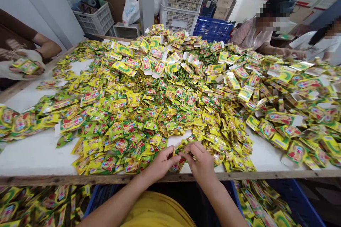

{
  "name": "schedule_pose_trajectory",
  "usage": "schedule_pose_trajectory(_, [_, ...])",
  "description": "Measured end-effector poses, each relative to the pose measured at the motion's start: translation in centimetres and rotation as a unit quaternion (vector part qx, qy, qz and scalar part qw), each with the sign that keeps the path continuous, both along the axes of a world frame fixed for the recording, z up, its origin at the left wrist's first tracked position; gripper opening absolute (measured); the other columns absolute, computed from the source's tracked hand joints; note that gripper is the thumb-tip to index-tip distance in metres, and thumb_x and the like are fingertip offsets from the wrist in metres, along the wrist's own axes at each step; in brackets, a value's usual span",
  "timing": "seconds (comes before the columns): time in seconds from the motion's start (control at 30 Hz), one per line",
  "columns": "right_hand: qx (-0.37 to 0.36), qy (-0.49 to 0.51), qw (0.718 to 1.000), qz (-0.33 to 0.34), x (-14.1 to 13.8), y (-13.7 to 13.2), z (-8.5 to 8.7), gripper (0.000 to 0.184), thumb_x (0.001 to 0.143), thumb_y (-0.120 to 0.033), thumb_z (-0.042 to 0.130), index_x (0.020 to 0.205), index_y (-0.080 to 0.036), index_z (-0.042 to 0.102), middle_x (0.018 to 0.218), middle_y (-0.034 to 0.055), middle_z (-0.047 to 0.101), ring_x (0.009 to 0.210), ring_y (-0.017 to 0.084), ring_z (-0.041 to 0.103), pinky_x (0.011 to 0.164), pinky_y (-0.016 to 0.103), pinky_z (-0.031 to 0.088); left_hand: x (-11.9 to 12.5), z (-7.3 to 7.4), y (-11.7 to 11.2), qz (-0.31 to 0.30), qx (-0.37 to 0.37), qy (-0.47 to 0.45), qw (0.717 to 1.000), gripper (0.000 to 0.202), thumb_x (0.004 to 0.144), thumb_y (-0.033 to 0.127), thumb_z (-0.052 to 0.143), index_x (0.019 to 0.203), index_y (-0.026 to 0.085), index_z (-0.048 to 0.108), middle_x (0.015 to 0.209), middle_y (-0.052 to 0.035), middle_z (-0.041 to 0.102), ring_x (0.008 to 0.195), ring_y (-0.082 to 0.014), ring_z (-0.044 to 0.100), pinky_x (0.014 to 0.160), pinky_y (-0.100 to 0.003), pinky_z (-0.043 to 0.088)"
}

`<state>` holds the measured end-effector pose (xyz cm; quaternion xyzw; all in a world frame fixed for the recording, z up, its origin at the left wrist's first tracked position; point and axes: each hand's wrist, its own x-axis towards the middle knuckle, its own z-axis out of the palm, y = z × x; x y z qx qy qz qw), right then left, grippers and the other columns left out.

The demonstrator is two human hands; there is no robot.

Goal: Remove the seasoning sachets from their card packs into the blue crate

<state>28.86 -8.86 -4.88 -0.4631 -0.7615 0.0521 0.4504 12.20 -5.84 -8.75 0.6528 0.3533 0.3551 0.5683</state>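
Note:
Close to the table's front edge, my left hand (163,163) and my right hand (199,161) meet with fingertips pinched together. Between them is a small yellow-green packet (176,151), mostly hidden by the fingers; whether it is a carton or a sachet is hard to make out. Shiny yellow and green sachets (133,127) with red fruit pictures lie heaped just beyond both hands. Printed cartons (283,118), many with white flaps standing out, are piled to the right and along the back of the heap.
A wooden edge strip (170,178) borders the white table (34,152). Below it stand blue crates (301,198) with filled cartons or sachets. At left, a person's gloved hand (29,64) holds packets. Two people sit at back right. White crates (178,16) are stacked behind.

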Motion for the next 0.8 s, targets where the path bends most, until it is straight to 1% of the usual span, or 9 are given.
schedule_pose_trajectory(0.1, [-0.033, -0.038, 0.997, 0.053, 1.0, -0.1, 0.7, 0.017, 0.091, -0.012, 0.050, 0.096, -0.022, 0.062, 0.093, 0.0063, 0.062, 0.088, 0.019, 0.057, 0.076, 0.032, 0.048, -0.2, 0.1, -0.2, -0.005, -0.009, -0.006, 1.000, 0.038, 0.081, 0.053, 0.059, 0.089, 0.016, 0.060, 0.075, 0.0013, 0.050, 0.074, -0.0149, 0.043, 0.069, -0.024, 0.037])
schedule_pose_trajectory(0.2, [-0.021, -0.029, 0.999, 0.027, 1.7, -0.3, 1.5, 0.022, 0.087, -0.014, 0.057, 0.107, -0.023, 0.062, 0.104, 0.0085, 0.060, 0.098, 0.022, 0.056, 0.083, 0.037, 0.048, -0.2, 0.1, -0.3, -0.014, -0.008, -0.005, 1.000, 0.038, 0.078, 0.052, 0.063, 0.090, 0.016, 0.062, 0.074, 0.0011, 0.052, 0.075, -0.0153, 0.045, 0.069, -0.023, 0.037])
schedule_pose_trajectory(0.27, [-0.015, -0.006, 1.000, 0.010, 1.6, -0.3, 1.7, 0.021, 0.084, -0.016, 0.063, 0.104, -0.023, 0.064, 0.101, 0.0076, 0.060, 0.096, 0.023, 0.056, 0.081, 0.038, 0.049, -0.2, 0.1, -0.3, -0.017, 0.003, 0.001, 1.000, 0.037, 0.078, 0.050, 0.064, 0.090, 0.015, 0.063, 0.073, 0.0011, 0.052, 0.074, -0.0153, 0.045, 0.069, -0.024, 0.037])
schedule_pose_trajectory(0.37, [-0.024, 0.008, 0.999, 0.029, 1.1, -0.3, 1.8, 0.011, 0.083, -0.015, 0.063, 0.087, -0.024, 0.069, 0.093, 0.0056, 0.060, 0.092, 0.021, 0.055, 0.078, 0.036, 0.048, 0.0, 0.2, -0.5, -0.023, 0.021, 0.007, 0.999, 0.035, 0.078, 0.048, 0.064, 0.090, 0.015, 0.064, 0.074, 0.0006, 0.054, 0.075, -0.0154, 0.045, 0.069, -0.024, 0.037])
schedule_pose_trajectory(0.43, [-0.032, -0.001, 0.998, 0.051, 0.8, -0.2, 1.9, 0.013, 0.084, -0.014, 0.061, 0.080, -0.023, 0.069, 0.093, 0.0055, 0.059, 0.092, 0.021, 0.054, 0.079, 0.037, 0.047, 0.1, 0.3, -0.6, -0.026, 0.027, 0.012, 0.999, 0.035, 0.078, 0.047, 0.064, 0.090, 0.014, 0.064, 0.076, 0.0001, 0.055, 0.076, -0.0157, 0.046, 0.069, -0.024, 0.037])
schedule_pose_trajectory(0.5, [-0.038, -0.015, 0.997, 0.068, 0.7, -0.2, 1.9, 0.014, 0.085, -0.014, 0.060, 0.083, -0.023, 0.069, 0.096, 0.0061, 0.059, 0.094, 0.021, 0.053, 0.080, 0.037, 0.046, 0.1, 0.4, -0.6, -0.023, 0.027, 0.014, 0.999, 0.035, 0.079, 0.047, 0.064, 0.091, 0.014, 0.064, 0.078, -0.0003, 0.057, 0.077, -0.0159, 0.047, 0.071, -0.024, 0.038])
schedule_pose_trajectory(0.57, [-0.037, -0.025, 0.997, 0.056, 0.7, -0.2, 1.9, 0.011, 0.086, -0.016, 0.061, 0.089, -0.023, 0.069, 0.098, 0.0073, 0.058, 0.096, 0.022, 0.052, 0.082, 0.038, 0.045, 0.1, 0.4, -0.6, -0.018, 0.022, 0.009, 1.000, 0.036, 0.079, 0.046, 0.064, 0.095, 0.014, 0.064, 0.082, -0.0009, 0.059, 0.080, -0.0166, 0.049, 0.073, -0.024, 0.040])
schedule_pose_trajectory(0.67, [-0.049, -0.072, 0.995, 0.037, 0.5, -0.5, 1.7, 0.009, 0.087, -0.022, 0.061, 0.084, -0.022, 0.070, 0.102, 0.0087, 0.059, 0.102, 0.025, 0.049, 0.085, 0.040, 0.044, 0.0, 0.3, -0.6, -0.020, 0.008, -0.008, 1.000, 0.039, 0.079, 0.045, 0.065, 0.102, 0.014, 0.064, 0.089, -0.0022, 0.063, 0.085, -0.0182, 0.052, 0.077, -0.025, 0.042])
schedule_pose_trajectory(0.8, [-0.126, -0.153, 0.978, 0.070, 0.2, -0.9, 1.8, 0.022, 0.089, -0.030, 0.058, 0.074, -0.022, 0.071, 0.107, 0.0090, 0.060, 0.110, 0.027, 0.047, 0.092, 0.045, 0.042, -0.2, 0.4, -0.6, -0.036, -0.003, -0.020, 0.999, 0.037, 0.079, 0.041, 0.065, 0.105, 0.015, 0.064, 0.099, -0.0034, 0.066, 0.092, -0.0207, 0.055, 0.084, -0.028, 0.043])
